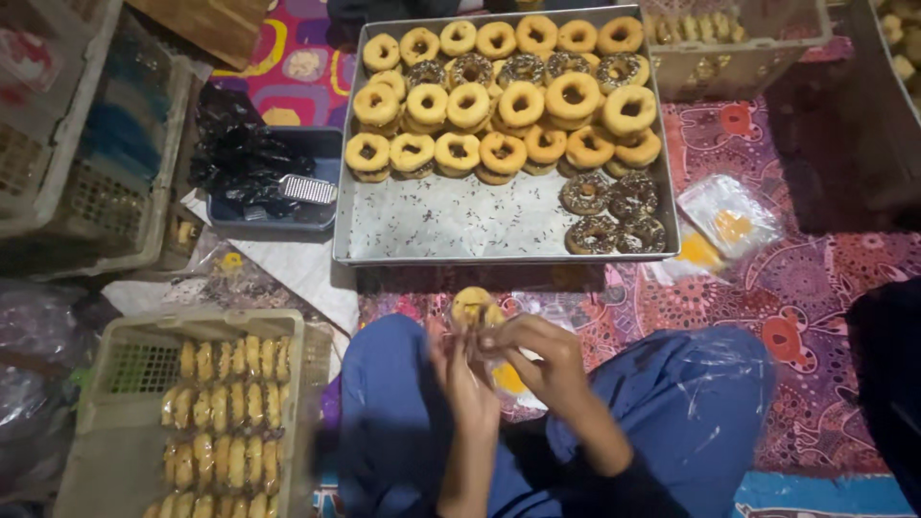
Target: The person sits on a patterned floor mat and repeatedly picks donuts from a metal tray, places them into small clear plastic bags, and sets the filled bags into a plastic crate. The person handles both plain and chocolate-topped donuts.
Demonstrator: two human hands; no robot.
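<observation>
Both my hands meet over my lap, between my knees in blue trousers. My left hand (459,376) and my right hand (537,363) together grip a doughnut (474,306) partly inside a clear plastic bag (507,376). In front of me lies a big metal tray (436,228) filled with plain glazed doughnuts (521,104) in rows and several chocolate-sprinkled doughnuts (611,213) at its near right corner. The tray's near left part is bare, scattered with sprinkles.
A beige plastic crate (125,403) at my left holds rows of bagged doughnuts (226,422). A blue tub (312,213) with black plastic sits left of the tray. Loose clear bags (731,216) lie on the patterned mat at the right. More crates (739,43) stand behind.
</observation>
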